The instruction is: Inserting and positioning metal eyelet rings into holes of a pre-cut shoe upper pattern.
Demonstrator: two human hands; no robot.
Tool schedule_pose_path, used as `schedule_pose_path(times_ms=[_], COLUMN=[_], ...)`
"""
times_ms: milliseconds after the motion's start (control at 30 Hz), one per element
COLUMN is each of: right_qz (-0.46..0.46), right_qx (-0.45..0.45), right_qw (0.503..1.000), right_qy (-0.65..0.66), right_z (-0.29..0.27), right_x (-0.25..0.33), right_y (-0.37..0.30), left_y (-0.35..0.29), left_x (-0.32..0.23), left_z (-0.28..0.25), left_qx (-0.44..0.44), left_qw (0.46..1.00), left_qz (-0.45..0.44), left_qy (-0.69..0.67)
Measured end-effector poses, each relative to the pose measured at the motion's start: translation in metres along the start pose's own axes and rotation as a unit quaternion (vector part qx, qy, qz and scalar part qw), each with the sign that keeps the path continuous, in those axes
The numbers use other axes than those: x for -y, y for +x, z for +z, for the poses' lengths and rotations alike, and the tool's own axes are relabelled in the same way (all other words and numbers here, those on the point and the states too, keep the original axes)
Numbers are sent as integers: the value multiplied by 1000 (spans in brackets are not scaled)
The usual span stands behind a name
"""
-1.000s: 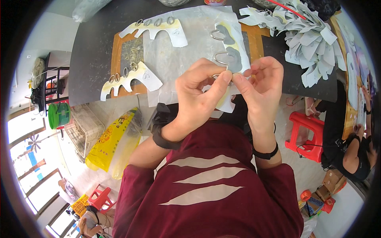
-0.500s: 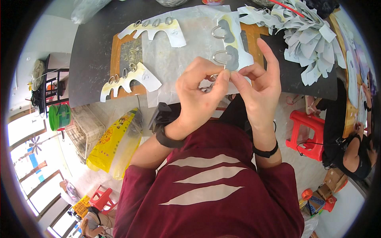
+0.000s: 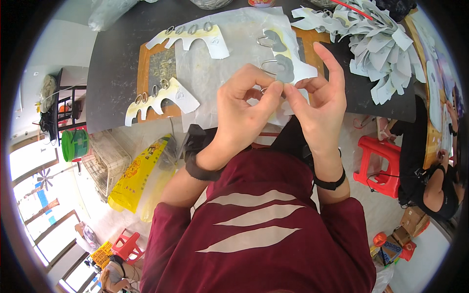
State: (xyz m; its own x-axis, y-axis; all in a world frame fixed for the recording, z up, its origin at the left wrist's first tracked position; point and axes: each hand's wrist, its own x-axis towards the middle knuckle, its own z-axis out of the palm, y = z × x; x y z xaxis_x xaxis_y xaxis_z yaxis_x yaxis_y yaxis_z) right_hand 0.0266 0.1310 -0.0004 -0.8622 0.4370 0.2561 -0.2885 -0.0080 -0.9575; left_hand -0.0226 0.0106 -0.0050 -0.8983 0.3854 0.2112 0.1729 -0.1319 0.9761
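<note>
Between my hands is a white cut-out strip (image 3: pixel 302 68) with yellowish edges. It carries grey lobed patches (image 3: pixel 285 69) and metal D-shaped rings (image 3: pixel 265 41) on its left side. My left hand (image 3: pixel 248 105) pinches the strip's near end between thumb and index finger, where part of a ring shows. My right hand (image 3: pixel 318 105) pinches the same spot from the right, its index finger raised. The fingertips nearly meet, so the exact bit they grip is hidden. Two similar strips with rings lie to the left, an upper strip (image 3: pixel 215 43) and a lower strip (image 3: pixel 183 97).
Translucent sheeting (image 3: pixel 200 73) covers the middle of the dark table (image 3: pixel 110 58). A heap of grey-white cut-outs (image 3: pixel 386 53) sits at the far right. Below the table edge are a yellow bag (image 3: pixel 134 171), a crate (image 3: pixel 105 166) and a red stool (image 3: pixel 378 163). Another person sits at right.
The far end of the strip in my hands has tilted and shifted slightly, and its rings moved with it. Both hands keep their pinch, the left rising a little.
</note>
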Motion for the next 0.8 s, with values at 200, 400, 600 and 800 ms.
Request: schedule_pose_path(times_ms=[200, 400, 600, 800], right_qz=[54, 152, 160, 305], right_qx=[39, 92, 27, 71], right_qw=[998, 967, 964, 901], right_qy=[13, 184, 211, 302], right_z=[-8, -13, -9, -15], right_x=[4, 1, 8, -2], right_y=[2, 6, 9, 8], left_y=[-2, -2, -1, 1], left_x=[-1, -7, -9, -7], left_z=[2, -2, -4, -6], left_qx=[-6, 41, 62, 67], left_qw=[1000, 998, 992, 991], left_qz=[8, 8, 53, 70], left_qy=[5, 53, 91, 94])
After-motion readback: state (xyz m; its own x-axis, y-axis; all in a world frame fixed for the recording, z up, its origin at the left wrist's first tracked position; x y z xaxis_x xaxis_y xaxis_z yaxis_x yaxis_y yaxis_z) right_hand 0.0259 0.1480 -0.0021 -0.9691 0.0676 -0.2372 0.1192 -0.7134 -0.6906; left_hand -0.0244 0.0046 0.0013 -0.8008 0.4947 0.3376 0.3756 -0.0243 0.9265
